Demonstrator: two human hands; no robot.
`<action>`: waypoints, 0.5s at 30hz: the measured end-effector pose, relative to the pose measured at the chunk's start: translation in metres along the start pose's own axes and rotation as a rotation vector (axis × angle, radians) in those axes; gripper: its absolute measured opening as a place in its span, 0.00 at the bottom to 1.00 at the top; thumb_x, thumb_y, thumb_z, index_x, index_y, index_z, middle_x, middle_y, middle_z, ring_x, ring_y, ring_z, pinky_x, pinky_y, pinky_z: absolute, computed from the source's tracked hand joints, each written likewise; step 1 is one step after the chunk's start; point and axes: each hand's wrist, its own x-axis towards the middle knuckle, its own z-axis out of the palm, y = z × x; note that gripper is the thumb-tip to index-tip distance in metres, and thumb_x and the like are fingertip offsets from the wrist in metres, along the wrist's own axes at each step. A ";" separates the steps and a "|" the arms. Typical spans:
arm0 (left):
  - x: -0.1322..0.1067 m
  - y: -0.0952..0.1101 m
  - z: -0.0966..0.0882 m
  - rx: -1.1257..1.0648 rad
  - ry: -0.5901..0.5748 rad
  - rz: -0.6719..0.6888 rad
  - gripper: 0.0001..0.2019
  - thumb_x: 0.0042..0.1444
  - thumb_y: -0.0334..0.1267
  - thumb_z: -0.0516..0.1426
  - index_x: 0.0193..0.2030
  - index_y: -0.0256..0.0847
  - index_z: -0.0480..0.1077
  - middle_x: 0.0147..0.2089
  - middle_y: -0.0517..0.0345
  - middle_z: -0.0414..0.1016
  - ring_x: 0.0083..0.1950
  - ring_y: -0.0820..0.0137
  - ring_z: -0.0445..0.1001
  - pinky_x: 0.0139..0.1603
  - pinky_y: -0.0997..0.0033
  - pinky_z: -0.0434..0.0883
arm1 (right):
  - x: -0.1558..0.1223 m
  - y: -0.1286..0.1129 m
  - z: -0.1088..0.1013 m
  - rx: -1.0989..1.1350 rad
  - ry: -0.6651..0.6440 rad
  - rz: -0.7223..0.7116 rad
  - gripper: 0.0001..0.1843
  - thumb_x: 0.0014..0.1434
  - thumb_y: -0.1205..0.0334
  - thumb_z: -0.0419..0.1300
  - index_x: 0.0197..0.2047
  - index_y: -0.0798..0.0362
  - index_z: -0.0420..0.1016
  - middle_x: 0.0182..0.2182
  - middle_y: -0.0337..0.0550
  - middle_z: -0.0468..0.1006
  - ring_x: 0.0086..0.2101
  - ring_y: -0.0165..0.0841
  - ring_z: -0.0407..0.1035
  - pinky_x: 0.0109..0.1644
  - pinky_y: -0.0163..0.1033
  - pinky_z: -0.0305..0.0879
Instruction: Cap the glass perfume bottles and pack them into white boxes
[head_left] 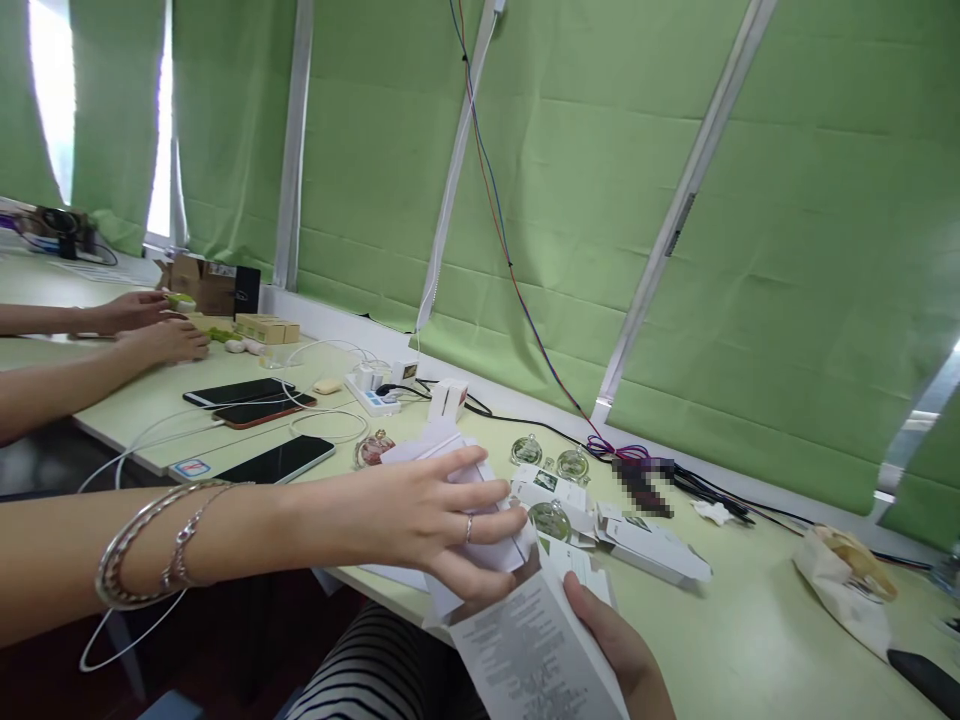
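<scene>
My right grip [611, 635] holds the white printed box [536, 655] at the near side of the bench [750, 645]; my left grip [469, 530] is by its upper end, whether pinching I cannot tell. I should press lightly, avoiding creases.

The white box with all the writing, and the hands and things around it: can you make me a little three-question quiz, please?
1. Which of the camera wearer's hands shows a ring?
2. True or false: the right hand is holding the printed box.
3. What colour are the curtains? A) red B) green C) black

Key: 1. The left hand. 2. True. 3. B.
</scene>
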 end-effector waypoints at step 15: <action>0.010 0.006 -0.008 0.188 0.075 0.107 0.26 0.54 0.20 0.52 0.50 0.61 0.60 0.61 0.67 0.62 0.59 0.67 0.64 0.63 0.58 0.58 | 0.003 -0.004 0.004 -0.056 -0.102 0.007 0.39 0.44 0.31 0.54 0.46 0.56 0.72 0.43 0.52 0.77 0.51 0.47 0.67 0.55 0.52 0.56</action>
